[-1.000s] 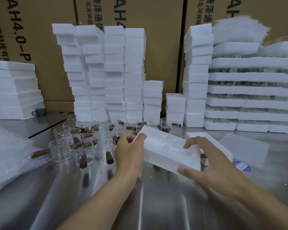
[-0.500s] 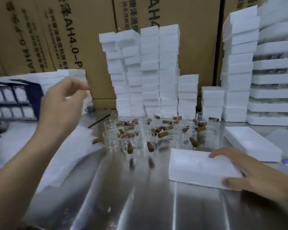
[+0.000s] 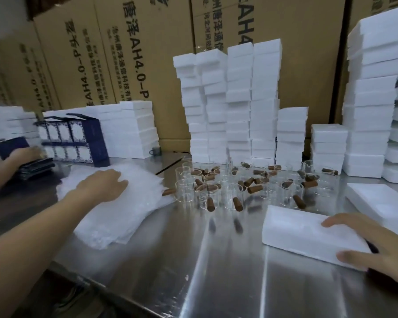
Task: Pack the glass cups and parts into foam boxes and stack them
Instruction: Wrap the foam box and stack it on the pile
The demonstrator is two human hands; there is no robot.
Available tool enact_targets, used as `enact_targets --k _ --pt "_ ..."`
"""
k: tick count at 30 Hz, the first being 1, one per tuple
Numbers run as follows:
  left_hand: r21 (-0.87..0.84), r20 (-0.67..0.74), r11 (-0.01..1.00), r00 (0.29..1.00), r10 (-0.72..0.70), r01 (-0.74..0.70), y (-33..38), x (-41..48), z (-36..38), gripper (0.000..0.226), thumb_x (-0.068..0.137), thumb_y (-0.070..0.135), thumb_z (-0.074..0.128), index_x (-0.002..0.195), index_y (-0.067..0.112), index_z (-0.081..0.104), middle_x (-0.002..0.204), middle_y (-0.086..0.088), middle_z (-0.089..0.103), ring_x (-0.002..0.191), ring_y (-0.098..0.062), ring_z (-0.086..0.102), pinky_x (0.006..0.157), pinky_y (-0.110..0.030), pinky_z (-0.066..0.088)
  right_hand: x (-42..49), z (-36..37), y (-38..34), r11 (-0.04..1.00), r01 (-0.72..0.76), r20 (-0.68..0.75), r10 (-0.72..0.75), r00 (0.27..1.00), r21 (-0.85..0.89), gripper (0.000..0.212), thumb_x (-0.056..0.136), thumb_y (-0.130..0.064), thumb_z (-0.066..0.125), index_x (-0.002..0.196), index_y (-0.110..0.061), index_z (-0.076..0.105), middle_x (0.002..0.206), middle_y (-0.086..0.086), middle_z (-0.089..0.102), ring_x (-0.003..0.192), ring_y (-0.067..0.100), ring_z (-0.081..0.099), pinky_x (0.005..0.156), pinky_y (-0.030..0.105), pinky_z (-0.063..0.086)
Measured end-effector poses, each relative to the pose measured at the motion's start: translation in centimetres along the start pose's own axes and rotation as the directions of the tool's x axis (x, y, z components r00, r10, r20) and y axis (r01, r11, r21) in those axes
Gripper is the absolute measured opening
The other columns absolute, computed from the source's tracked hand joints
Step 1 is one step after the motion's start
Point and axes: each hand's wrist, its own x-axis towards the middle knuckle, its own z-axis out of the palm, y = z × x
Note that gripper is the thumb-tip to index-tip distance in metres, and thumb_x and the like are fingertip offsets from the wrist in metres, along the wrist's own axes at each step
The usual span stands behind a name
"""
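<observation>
Task judged early-to-mid: stacked boxes [image 3: 230, 106] are seen at the back, many glass cups [image 3: 207, 193] left loose mid-table. One foam box [image 3: 308, 235] is steadied at front right by the right hand [image 3: 372, 246], fingers spread flat. The left hand [image 3: 101, 184] is laid open on bubble wrap [image 3: 129, 210], nothing gripped.

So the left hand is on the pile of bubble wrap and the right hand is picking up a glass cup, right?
Wrong about the right hand: in the head view it rests on the foam box lying on the table, lifting nothing. The left hand is on the pile of bubble wrap, as you said.
</observation>
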Motion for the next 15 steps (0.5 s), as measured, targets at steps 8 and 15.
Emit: enact_targets --k 8,15 --pt "-0.025 -0.339 0.999 0.940 -0.036 0.029 0.0 -1.1 -1.2 0.025 0.099 0.018 0.058 0.079 0.022 0.072 0.077 -0.004 0.071 0.071 -0.031 0.066 0.058 -0.031 0.047 -0.1 0.1 -0.9 0.996 0.037 0.007 -0.037 0.999 0.082 0.094 0.071 -0.086 0.075 0.152 -0.050 0.045 0.159 -0.027 0.040 0.139 -0.015 0.039 0.108 0.017 0.035" --pt "0.007 -0.091 0.999 0.995 -0.038 0.039 -0.6 -0.8 -2.8 0.035 0.103 0.049 0.067 0.112 0.016 0.073 0.116 -0.008 0.073 0.107 -0.035 0.068 0.091 -0.042 0.057 -0.3 -0.4 -1.4 0.996 0.035 0.010 -0.036 0.999 0.085 0.092 0.071 -0.088 0.073 0.151 -0.052 0.046 0.159 -0.027 0.038 0.142 -0.013 0.037 0.101 0.002 0.029"
